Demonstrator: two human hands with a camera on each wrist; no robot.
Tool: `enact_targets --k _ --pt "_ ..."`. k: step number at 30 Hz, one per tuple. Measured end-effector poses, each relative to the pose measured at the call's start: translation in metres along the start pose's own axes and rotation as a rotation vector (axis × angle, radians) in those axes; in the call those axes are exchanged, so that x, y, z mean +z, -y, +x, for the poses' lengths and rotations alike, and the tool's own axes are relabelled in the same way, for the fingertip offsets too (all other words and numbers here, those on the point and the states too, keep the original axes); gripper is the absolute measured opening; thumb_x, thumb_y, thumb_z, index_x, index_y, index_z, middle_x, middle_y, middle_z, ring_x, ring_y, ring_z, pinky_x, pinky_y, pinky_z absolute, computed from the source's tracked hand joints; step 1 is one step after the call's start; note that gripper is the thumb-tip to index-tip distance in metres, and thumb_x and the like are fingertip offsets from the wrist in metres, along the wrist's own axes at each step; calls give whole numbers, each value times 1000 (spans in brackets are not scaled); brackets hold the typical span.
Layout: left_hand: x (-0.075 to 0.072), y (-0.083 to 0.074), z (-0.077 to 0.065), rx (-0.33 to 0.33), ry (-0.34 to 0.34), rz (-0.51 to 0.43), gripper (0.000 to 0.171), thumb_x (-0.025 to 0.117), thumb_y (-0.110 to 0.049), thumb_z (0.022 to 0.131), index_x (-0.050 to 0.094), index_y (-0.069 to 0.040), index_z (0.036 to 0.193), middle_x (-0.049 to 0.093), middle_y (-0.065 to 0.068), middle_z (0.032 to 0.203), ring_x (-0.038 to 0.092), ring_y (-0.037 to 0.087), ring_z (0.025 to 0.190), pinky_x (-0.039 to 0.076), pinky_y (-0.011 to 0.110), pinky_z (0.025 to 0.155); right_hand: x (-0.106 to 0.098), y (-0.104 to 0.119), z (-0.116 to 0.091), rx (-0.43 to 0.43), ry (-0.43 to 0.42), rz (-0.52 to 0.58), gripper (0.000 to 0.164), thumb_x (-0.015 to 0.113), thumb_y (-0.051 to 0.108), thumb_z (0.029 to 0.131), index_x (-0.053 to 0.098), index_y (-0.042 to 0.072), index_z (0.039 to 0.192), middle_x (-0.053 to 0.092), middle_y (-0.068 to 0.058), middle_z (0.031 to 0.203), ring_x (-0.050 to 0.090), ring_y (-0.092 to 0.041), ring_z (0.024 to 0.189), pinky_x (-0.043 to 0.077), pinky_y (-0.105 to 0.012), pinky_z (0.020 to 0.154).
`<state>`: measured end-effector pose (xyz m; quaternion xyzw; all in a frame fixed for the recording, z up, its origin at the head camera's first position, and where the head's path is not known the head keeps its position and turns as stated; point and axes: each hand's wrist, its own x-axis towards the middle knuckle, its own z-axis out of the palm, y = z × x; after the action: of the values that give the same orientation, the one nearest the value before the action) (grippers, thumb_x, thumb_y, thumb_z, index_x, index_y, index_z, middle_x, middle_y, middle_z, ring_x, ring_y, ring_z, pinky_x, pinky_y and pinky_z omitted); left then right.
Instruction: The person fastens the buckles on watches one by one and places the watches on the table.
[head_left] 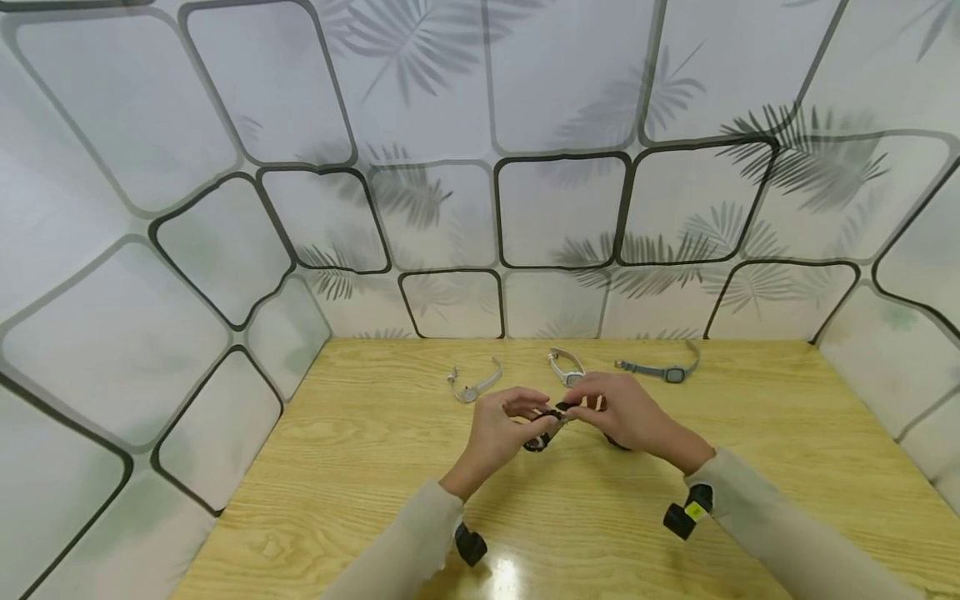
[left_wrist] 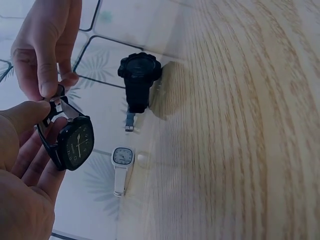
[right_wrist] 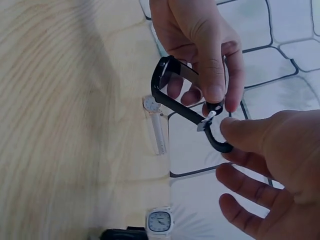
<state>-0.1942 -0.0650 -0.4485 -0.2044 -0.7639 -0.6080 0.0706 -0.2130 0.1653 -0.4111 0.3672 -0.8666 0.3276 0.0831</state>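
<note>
Black watch [left_wrist: 79, 145]: raised off the table between both hands, its glossy dial square with rounded corners and pale numerals, its smooth dark strap bent into a loop.
Metal buckle [right_wrist: 202, 125]: small, silvery and shiny, on the strap between the two hands' fingertips.
Left hand [head_left: 501, 431]: thumb and fingers pinch the strap near the buckle.
Right hand [head_left: 628, 412]: thumb and forefinger pinch the curved strap end; the other fingers are loosely bent.
Chunky black watch [left_wrist: 137, 75]: thick, matte, rounded case with knobbly edges, on the table near the right hand.
White watch [head_left: 572, 378]: squarish case, pale strap, beyond the hands.
Round-dialled watch [head_left: 469, 394]: slim pale strap, beyond the left hand.
Blue-grey watch [head_left: 674, 375]: rounded rectangular case, strap spread out, beyond the right hand.
Table [head_left: 360, 467]: yellowish, streaky wood grain.
</note>
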Motion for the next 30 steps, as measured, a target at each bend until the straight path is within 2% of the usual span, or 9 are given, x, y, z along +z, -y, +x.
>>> enact_targets --k 5,13,18,25,30 --pt "1 1 0 -3 5 -36 26 84 -2 84 77 -5 109 77 16 103 74 35 88 59 23 69 -5 3 5 7 95 -52 10 76 11 94 80 15 102 71 5 97 59 -4 74 53 -26 64" --pt "1 2 -2 8 12 25 22 85 -11 86 79 -9 106 78 12 100 75 23 86 60 26 73 -5 4 7 -14 152 -61 9 76 11 94 81 15 100 69 6 94 61 -6 76 52 -25 64" --pt "0 2 -2 16 -1 31 22 84 -11 87 78 -8 108 78 10 99 75 23 86 61 27 73 2 1 6 11 105 -11 11 74 15 96 80 15 106 71 5 98 64 -9 77 54 -26 65" --pt "-3 3 -2 -31 -2 -101 23 82 -5 88 76 -3 110 77 16 101 75 35 88 63 39 63 12 -7 -5 172 -17 125 20 71 22 100 77 12 116 75 1 105 68 -10 82 57 -29 71" --pt "-4 4 -1 -41 -5 -122 25 82 -3 87 75 -2 112 76 18 102 74 38 90 63 44 66 16 -9 -7 209 -41 216 24 69 25 101 76 10 118 75 1 102 68 -10 79 57 -30 69"
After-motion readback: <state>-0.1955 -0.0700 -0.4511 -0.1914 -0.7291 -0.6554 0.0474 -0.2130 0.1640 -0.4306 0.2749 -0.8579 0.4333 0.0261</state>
